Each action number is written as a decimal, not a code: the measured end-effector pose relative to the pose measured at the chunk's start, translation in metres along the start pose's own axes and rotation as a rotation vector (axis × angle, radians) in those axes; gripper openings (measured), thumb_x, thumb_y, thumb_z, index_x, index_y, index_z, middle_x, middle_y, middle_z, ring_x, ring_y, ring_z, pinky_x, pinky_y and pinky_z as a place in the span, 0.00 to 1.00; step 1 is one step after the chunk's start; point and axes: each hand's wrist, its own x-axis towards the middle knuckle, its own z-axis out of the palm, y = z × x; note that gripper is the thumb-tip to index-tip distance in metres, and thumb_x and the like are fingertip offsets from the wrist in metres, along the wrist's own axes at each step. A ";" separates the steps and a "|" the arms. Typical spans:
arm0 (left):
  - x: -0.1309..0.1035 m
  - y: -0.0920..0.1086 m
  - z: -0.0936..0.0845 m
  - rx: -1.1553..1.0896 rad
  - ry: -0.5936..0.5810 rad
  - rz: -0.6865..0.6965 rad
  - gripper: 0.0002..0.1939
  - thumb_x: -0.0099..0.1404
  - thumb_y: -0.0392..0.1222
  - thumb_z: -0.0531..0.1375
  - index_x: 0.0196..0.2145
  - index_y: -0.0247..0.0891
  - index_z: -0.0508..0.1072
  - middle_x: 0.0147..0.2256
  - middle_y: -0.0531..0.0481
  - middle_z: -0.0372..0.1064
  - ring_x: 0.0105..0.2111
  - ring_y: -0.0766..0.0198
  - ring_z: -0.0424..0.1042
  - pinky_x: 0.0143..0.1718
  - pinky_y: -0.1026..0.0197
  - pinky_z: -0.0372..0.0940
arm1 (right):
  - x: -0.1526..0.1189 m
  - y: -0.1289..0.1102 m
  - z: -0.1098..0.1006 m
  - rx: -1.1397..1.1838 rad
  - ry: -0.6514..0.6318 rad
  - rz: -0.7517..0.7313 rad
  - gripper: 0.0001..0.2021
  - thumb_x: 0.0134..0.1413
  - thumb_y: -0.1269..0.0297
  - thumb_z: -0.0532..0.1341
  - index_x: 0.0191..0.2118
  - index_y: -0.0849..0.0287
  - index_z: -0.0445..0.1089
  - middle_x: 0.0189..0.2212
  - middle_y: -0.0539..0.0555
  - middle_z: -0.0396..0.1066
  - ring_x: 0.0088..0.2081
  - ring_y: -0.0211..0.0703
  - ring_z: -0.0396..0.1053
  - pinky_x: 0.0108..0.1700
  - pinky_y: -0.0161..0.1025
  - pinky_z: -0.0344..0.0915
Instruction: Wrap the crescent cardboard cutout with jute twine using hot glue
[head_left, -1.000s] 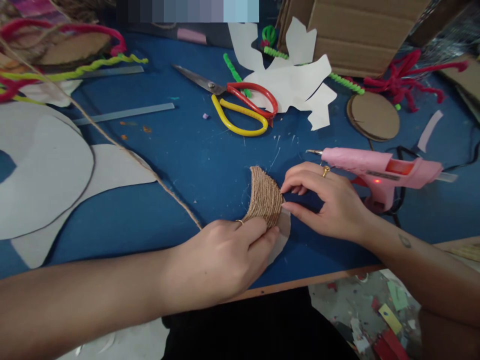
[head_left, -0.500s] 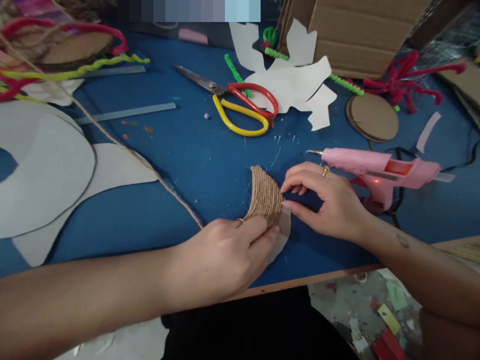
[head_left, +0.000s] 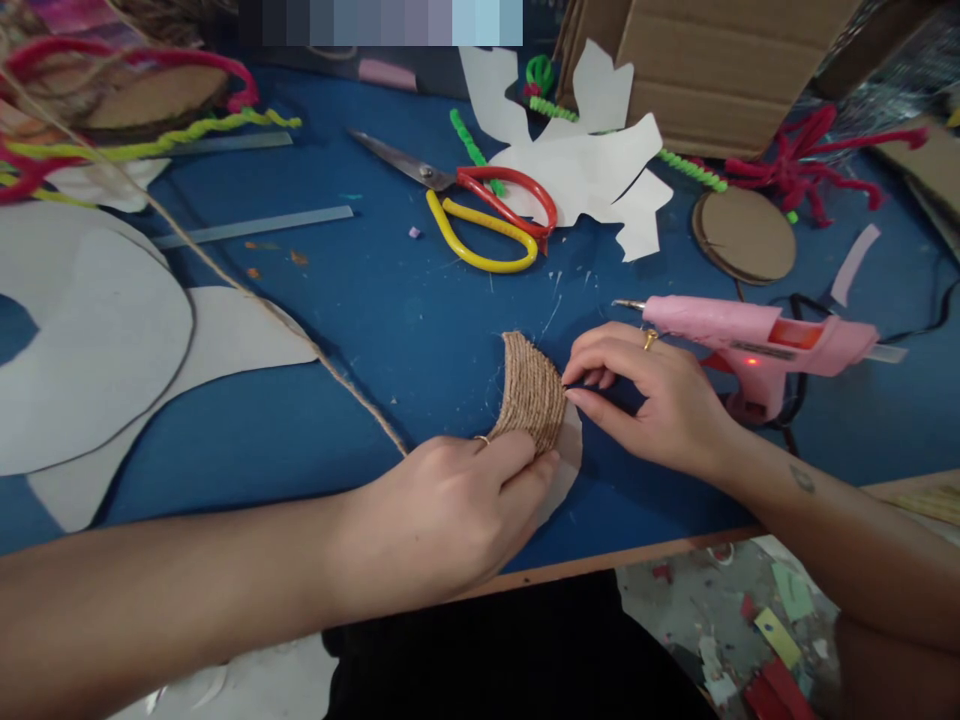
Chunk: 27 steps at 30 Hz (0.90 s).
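A small curved paper piece (head_left: pixel 566 455) has rows of brown twine (head_left: pixel 531 390) laid side by side over much of it. My left hand (head_left: pixel 457 510) presses and grips its lower left part, with fingers bent over the twine. A loose length of twine (head_left: pixel 334 370) runs from the upper left down to this hand. At the right edge of the rows, my right hand (head_left: pixel 637 395) pinches thumb and forefinger together on the twine's edge. Just beyond the right hand lies a pink glue gun (head_left: pixel 757 335) with a red light showing.
Scissors (head_left: pixel 480 215) with red and yellow handles lie ahead, beside white paper cutouts (head_left: pixel 577 175). Large grey-white shapes (head_left: pixel 90 340) cover the left side. Cardboard discs (head_left: pixel 744 236), pipe cleaners (head_left: pixel 817 160) and a cardboard box (head_left: pixel 720 70) stand at the back right.
My right thumb has moved up slightly, closing against the forefinger at the edge of the twine rows. My left hand stays almost where it was.
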 end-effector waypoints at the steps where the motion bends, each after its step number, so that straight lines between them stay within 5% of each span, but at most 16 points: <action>1: 0.000 0.000 0.000 0.001 0.002 0.001 0.14 0.72 0.34 0.46 0.46 0.28 0.69 0.31 0.47 0.67 0.25 0.67 0.68 0.19 0.65 0.65 | 0.000 0.000 0.000 -0.007 0.002 -0.003 0.02 0.56 0.71 0.59 0.36 0.59 0.67 0.37 0.53 0.70 0.31 0.35 0.66 0.34 0.35 0.67; 27: 0.001 0.001 -0.001 -0.025 -0.024 -0.018 0.15 0.72 0.34 0.45 0.39 0.30 0.71 0.30 0.48 0.67 0.24 0.68 0.69 0.21 0.65 0.67 | 0.001 0.000 0.004 -0.009 0.047 0.014 0.03 0.58 0.72 0.58 0.34 0.59 0.67 0.35 0.52 0.70 0.29 0.34 0.65 0.31 0.34 0.65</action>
